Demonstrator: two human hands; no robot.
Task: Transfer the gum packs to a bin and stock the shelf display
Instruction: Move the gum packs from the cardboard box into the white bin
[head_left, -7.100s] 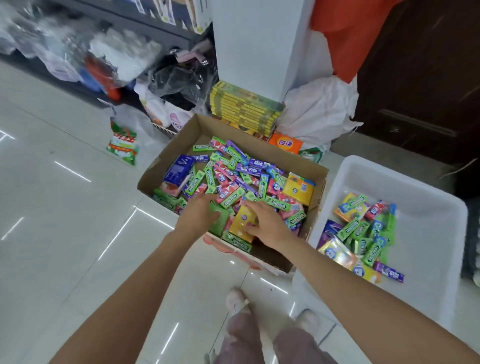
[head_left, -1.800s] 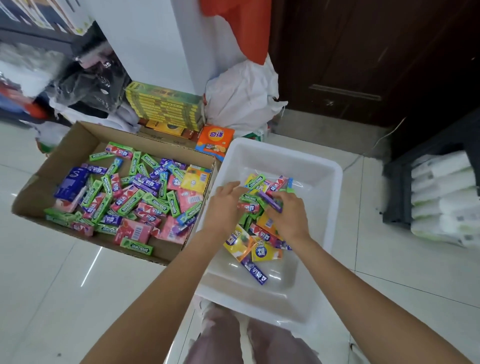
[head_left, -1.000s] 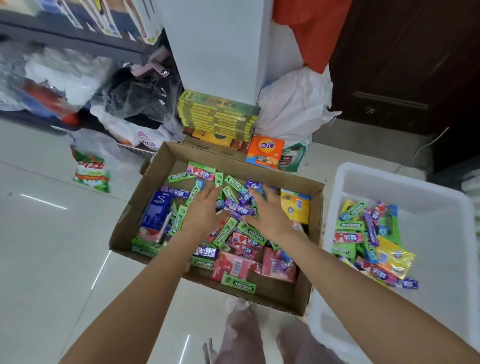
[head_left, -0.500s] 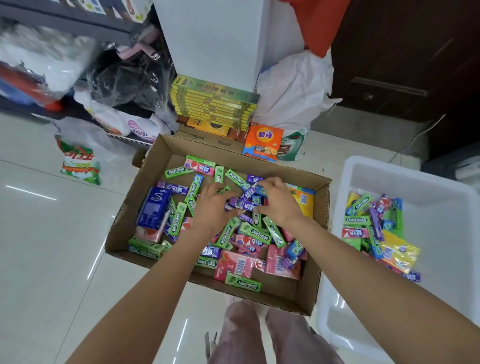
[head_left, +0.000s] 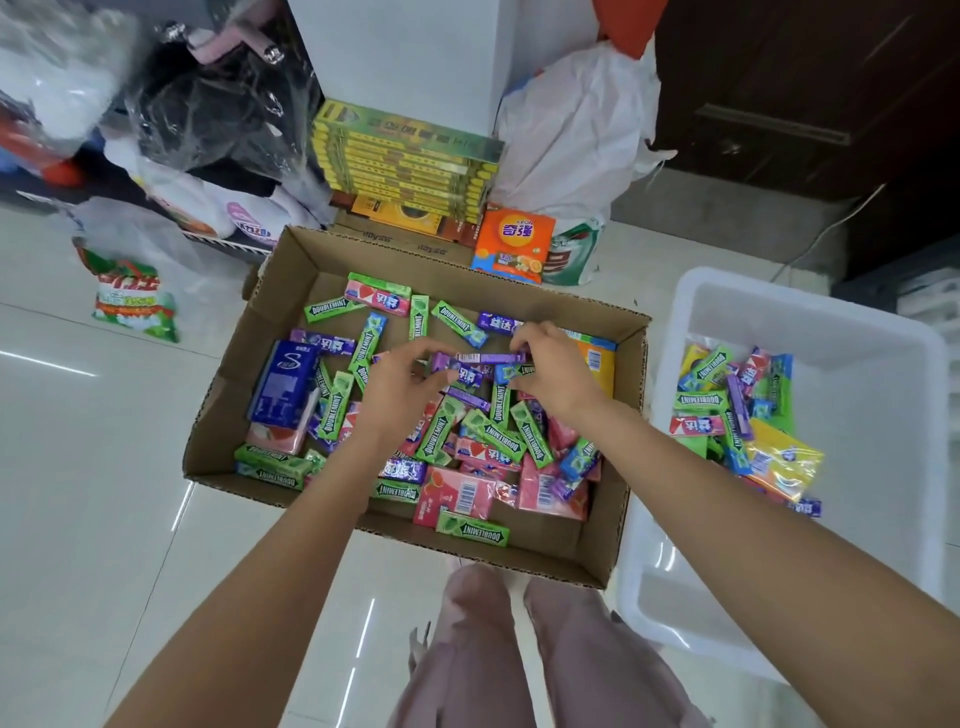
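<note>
A person crouched on a tiled shop floor gathers gum packs from a cardboard box, the left hand and right hand closing from both sides on a cluster of purple gum sticks near the box's middle. Both sets of fingers are curled around that cluster, pinching it between them. Most packs lie loose in the box; a smaller pile already sits in the white plastic bin just beside it on the right. To do this well, the scoop probably needs both palms pressed inward under the bundle so slim sticks do not slip out on the carry across the box wall. Half a second ago the hands were spread flatter over the heap; now they have drawn together and raised a purple stick clear of the pile.
</note>
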